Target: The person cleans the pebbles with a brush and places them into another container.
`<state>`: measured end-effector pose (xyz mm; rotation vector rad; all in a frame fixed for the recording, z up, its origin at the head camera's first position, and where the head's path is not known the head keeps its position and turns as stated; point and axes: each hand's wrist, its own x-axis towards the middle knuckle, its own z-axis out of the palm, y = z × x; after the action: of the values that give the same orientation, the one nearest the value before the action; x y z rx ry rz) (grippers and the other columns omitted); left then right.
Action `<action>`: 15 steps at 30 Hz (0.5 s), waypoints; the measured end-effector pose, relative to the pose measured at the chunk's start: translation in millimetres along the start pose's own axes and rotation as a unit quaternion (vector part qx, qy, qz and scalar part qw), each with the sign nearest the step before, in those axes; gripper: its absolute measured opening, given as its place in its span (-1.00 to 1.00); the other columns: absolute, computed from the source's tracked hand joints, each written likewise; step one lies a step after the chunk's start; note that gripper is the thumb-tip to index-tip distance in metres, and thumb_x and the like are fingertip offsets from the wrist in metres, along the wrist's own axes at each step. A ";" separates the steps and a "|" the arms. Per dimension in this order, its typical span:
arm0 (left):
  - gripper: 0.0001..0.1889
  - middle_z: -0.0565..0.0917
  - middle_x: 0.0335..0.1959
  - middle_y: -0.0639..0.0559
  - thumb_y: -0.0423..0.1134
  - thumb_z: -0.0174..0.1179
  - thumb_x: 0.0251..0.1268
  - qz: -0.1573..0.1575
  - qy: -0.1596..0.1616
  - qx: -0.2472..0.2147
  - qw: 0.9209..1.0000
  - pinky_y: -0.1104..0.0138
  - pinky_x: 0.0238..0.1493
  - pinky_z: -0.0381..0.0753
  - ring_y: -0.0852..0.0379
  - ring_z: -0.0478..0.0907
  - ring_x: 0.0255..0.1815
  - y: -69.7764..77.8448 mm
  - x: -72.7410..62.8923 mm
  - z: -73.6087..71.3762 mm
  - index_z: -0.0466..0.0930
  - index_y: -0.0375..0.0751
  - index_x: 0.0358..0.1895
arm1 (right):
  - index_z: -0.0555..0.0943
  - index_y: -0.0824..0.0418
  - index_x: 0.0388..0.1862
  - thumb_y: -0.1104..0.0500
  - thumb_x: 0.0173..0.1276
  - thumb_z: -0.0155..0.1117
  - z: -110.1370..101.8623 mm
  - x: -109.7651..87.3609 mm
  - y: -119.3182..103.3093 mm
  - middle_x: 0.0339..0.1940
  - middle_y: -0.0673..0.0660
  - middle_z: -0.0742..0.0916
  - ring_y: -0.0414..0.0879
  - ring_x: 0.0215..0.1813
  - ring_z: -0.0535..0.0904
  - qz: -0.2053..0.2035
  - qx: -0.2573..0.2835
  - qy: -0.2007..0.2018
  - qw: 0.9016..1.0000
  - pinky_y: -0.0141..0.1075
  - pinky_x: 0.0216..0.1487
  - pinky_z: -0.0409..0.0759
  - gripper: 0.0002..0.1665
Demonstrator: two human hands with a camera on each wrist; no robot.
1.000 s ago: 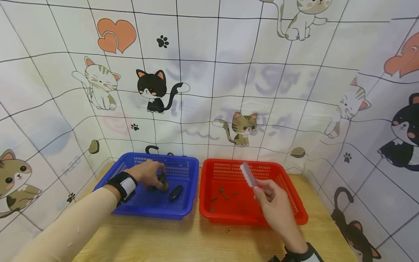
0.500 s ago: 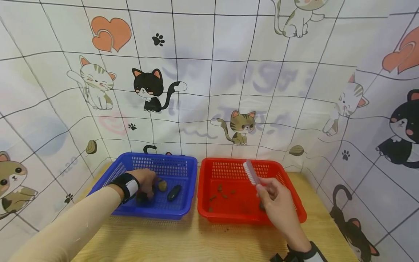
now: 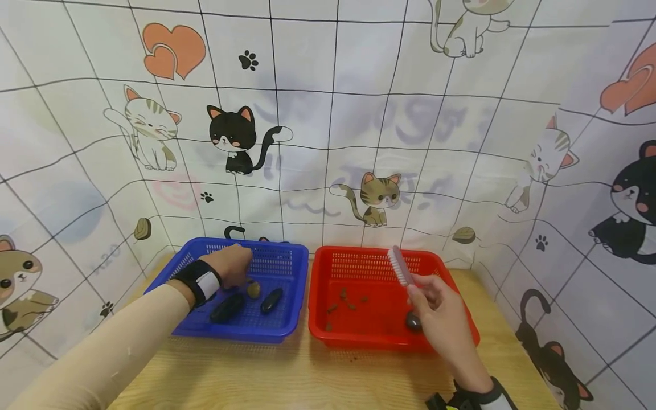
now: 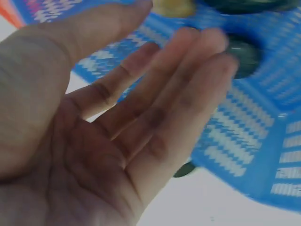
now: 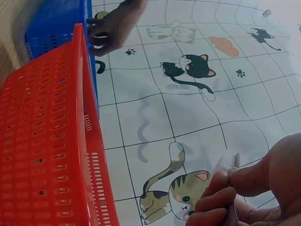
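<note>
My left hand [image 3: 233, 265] reaches over the far left part of the blue basket [image 3: 287, 328]. In the left wrist view its fingers are nearly straight and grip nothing, with the tips by a dark roundish thing [image 4: 245, 57]. On the basket floor lie a long dark thing [image 3: 228, 308], a shorter glossy dark one [image 3: 271, 300] and a small brownish lump [image 3: 253, 290]; their kinds are unclear. My right hand [image 3: 443, 310] pinches a small pale pinkish brush [image 3: 402, 266], held upright above the red basket [image 3: 359, 343], white bristles facing left.
Several small brown bits [image 3: 344, 294] are scattered in the red basket, with a glossy dark round thing [image 3: 413, 322] beside my right hand. Both baskets stand side by side on a wooden table [image 3: 287, 378]. A cat-print sheet [image 3: 307, 114] rises behind and at the sides.
My left hand moved from beside the brownish lump towards the near left, then back up and away, uncovering the long dark thing. My right hand shifted slightly right with the brush, exposing the dark round thing.
</note>
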<state>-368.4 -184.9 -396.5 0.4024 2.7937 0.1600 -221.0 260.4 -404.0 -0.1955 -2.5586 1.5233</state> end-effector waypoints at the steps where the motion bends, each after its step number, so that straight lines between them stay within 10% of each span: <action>1: -0.82 0.76 -0.52 -0.03 -0.44 0.53 0.42 0.013 0.015 -0.003 1.000 0.39 -0.63 0.63 0.13 0.68 -0.63 6.0 0.0 -3.3 0.73 -0.22 -0.36 | 0.62 0.13 0.63 0.05 0.81 0.39 -0.3 0.0 0.0 0.05 0.17 0.89 -0.01 0.07 0.74 0.002 0.001 0.002 1.000 -0.50 -0.04 0.75 -0.47; 9: -0.75 0.64 -0.54 0.14 -0.30 0.59 0.39 0.168 0.123 0.014 0.978 0.38 -0.44 0.51 0.20 0.53 -0.50 76.0 4.7 -24.5 0.74 -0.11 -0.46 | 0.59 0.14 0.65 0.04 0.83 0.37 -2.9 0.5 0.3 0.23 0.26 0.89 -0.01 0.10 0.77 0.005 -0.002 0.012 1.000 -0.55 0.00 0.78 -0.45; 15: -0.85 0.80 -0.42 0.06 -0.23 0.52 0.60 0.238 0.127 -0.006 0.963 0.41 -0.43 0.59 0.22 0.56 -0.48 151.9 9.9 -19.7 0.91 -0.16 -0.24 | 0.56 0.11 0.68 0.06 0.85 0.32 -6.5 0.8 -1.1 0.25 0.30 0.86 0.02 0.09 0.76 0.018 0.013 0.016 1.000 -0.57 0.01 0.80 -0.46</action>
<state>-344.8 -38.3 -357.5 1.1199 2.8823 0.3588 -220.4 265.6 -399.9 -0.2621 -2.5221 1.5515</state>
